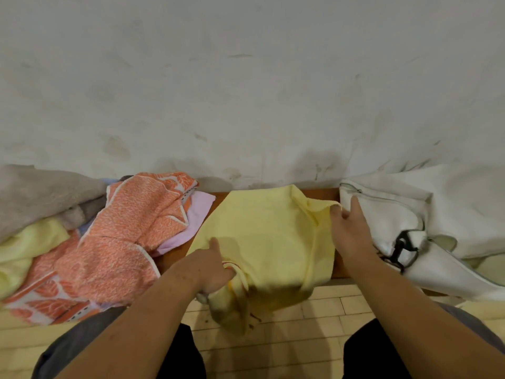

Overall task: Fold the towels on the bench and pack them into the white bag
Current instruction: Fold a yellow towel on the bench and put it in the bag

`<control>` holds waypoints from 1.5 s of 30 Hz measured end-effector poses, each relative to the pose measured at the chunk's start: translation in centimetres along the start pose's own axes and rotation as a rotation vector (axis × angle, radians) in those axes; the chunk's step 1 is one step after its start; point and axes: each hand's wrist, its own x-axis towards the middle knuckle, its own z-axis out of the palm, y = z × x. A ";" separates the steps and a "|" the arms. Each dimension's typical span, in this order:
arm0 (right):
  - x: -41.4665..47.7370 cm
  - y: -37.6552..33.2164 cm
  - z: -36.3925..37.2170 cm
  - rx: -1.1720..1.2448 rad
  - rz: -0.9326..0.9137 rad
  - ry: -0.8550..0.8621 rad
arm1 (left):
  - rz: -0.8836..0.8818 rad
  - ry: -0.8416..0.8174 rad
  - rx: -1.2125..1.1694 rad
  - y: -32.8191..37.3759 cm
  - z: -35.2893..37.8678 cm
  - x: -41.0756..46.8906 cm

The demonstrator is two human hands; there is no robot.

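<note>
Early in the job, I judge: the yellow towel [267, 242] lies spread mid tabletop [319, 193], near edge hanging off, the left hand [210, 272] gripping its near left edge, the right hand [349, 231] pinching its far right corner. The orange towel [123, 236], grey towel [41, 195] and others lie heaped unfolded at left; the white bag [396, 214] waits unzipped at right

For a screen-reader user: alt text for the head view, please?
Two hands hold a yellow towel on a wooden bench: the left hand grips its near edge, the right hand pinches its far corner. Other towels lie heaped at left, a white bag at right.
</note>
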 end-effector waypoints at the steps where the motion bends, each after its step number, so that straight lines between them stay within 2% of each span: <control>1: -0.2 0.2 -0.4 -0.012 -0.019 0.037 | -0.001 -0.005 0.000 0.0 0.0 -0.1; 4: -0.3 0.5 -1.8 -0.102 -0.054 0.070 | -0.001 -0.012 0.005 0.2 0.1 -0.2; 8: -0.6 1.1 -2.1 -0.150 -0.118 -0.019 | -0.031 0.000 0.031 0.5 0.0 -0.5; 12: -1.6 2.1 0.2 -0.459 -0.299 -0.358 | -0.052 0.048 0.044 0.1 0.0 -0.6; 14: -1.5 2.8 1.8 -0.671 -0.343 -0.464 | -0.038 0.060 0.086 -0.3 0.3 -0.7; 17: 0.4 3.4 3.6 -0.866 -0.338 -0.445 | -0.064 0.028 0.128 -0.8 0.8 -0.9; 19: 2.3 3.3 4.2 -0.881 -0.297 -0.401 | -0.078 0.010 0.167 -1.0 1.1 -0.8; 22: 5.2 3.0 4.6 -0.928 -0.296 -0.454 | -0.084 0.033 0.189 -1.1 1.1 -0.8; 25: 6.8 2.2 4.4 -0.921 -0.310 -0.491 | -0.077 0.052 0.179 -1.2 0.9 -0.9; 28: 6.4 2.3 4.5 -0.940 -0.415 -0.427 | -0.065 0.052 0.153 -1.2 0.6 -1.1; 32: 0.4 1.2 4.3 -0.654 -0.515 -0.357 | -0.037 0.073 0.079 -1.2 -0.1 -1.7; 34: -4.0 0.2 3.2 -0.549 -0.446 -0.457 | -0.017 0.101 0.034 -1.3 -0.6 -2.0; 37: -9.8 0.5 1.7 -0.572 -0.362 -0.738 | 0.040 0.173 -0.060 -1.2 -1.1 -2.9; 41: -13.0 4.4 2.1 -0.589 -0.368 -0.781 | 0.136 0.157 -0.384 -0.6 -1.4 -4.4; 45: -14.4 6.1 2.1 -0.363 -0.263 -0.709 | 0.299 -0.002 -0.804 -0.4 -1.6 -5.9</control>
